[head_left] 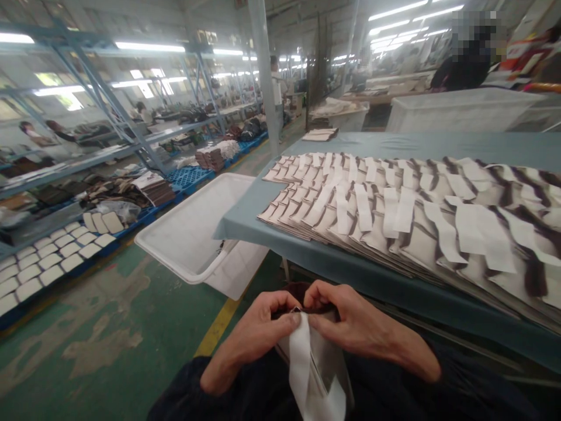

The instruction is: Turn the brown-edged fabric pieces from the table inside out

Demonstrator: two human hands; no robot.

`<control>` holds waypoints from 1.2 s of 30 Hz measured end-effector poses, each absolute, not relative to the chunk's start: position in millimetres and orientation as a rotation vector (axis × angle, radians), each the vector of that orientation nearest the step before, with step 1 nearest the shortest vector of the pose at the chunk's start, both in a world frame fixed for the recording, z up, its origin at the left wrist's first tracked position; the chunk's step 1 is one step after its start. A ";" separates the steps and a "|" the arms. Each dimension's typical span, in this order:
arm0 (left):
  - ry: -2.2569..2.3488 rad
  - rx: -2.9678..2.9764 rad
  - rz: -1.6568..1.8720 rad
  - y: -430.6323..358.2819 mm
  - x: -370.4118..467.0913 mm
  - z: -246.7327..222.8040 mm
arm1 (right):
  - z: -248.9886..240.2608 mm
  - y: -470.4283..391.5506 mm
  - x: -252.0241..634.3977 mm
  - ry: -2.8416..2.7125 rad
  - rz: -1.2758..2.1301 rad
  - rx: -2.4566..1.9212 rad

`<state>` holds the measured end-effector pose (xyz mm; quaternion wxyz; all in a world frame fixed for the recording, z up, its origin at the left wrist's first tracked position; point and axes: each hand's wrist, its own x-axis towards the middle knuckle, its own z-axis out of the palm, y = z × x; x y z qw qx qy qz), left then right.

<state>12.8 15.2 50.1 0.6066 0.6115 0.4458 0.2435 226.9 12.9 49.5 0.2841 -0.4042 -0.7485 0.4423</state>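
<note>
In front of my body, low in the head view, I hold a beige fabric piece (326,342) with a dark brown edge. A white strip (300,356) hangs down from its top edge. My left hand (269,318) pinches that edge beside the strip, thumb and fingers pressed together. From the other side my right hand (339,313) grips the same edge, its thumb close to the left thumb. The far side of the fabric piece is hidden behind my fingers. Rows of similar beige pieces (324,210) with white strips overlap on the table ahead.
The table (245,219) has a blue-green cover. At its left corner stands a white plastic bin (170,263). Blue pallets (188,175) with stacked goods line the left side, near a blue rack (105,105). A person (464,64) is behind the table.
</note>
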 end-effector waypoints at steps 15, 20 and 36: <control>1.122 1.534 0.570 10.8 26.9 63.7 | 46.8 14.5 239.1 -2.229 0.638 -0.941; 1.147 1.555 0.583 9.8 27.7 57.4 | 41.9 13.4 239.3 -2.389 0.291 -0.901; 1.112 1.398 0.640 2.8 32.5 45.7 | 27.2 5.1 230.6 -2.141 0.581 -1.122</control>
